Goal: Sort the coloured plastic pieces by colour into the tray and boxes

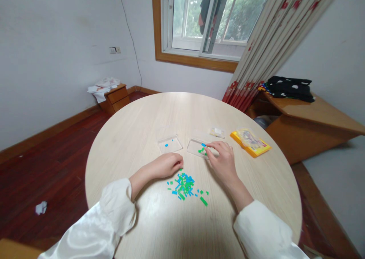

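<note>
A heap of small blue and green bricks lies on the round wooden table in front of me. My left hand rests curled on the table just left of and above the heap, fingers closed; what they hold is hidden. My right hand reaches over the right clear tray, fingertips pinched at the green and blue pieces inside it. The left clear tray holds a few blue pieces.
A yellow box and a small clear bag lie to the right of the trays. A wooden desk with dark cloth stands at right, a small cabinet by the left wall, crumpled paper on the floor.
</note>
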The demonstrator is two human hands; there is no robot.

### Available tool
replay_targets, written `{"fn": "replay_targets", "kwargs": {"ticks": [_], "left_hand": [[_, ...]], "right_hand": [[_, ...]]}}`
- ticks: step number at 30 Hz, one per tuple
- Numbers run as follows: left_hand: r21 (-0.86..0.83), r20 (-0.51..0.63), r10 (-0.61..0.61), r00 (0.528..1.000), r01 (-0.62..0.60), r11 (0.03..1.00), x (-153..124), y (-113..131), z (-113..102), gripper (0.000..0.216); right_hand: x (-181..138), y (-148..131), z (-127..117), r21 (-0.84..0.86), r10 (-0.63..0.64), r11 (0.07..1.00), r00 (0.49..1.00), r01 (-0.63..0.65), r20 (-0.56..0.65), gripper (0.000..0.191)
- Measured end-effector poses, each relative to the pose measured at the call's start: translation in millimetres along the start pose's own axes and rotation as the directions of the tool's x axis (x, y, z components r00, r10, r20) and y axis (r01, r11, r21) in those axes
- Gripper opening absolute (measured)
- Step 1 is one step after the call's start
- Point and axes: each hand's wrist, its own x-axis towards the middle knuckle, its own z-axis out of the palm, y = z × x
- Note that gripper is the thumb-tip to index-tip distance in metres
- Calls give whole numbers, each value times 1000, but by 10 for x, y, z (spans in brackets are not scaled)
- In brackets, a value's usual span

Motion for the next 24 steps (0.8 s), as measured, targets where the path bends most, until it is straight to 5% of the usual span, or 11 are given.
{"fn": "replay_targets", "kwargs": {"ticks": [8,13,20,24], "left_hand": [[-237,-245,-163,956,104,966,62,10,-2,23],[-470,-263,-267,927,119,875,104,12,4,24],[-502,-218,-194,956,61,863,88,13,41,23],[-449,-305,-215,928,59,892,78,2,-2,25]], "right_hand": [[-6,-117,-7,171,-111,980,992,99,65,7],[-57,-255,28,255,-225,950,962,181,156,8],[-72,-331,51,323,-247,929,953,181,176,9],[-70,-315,53,344,-223,926,961,157,161,12]]}}
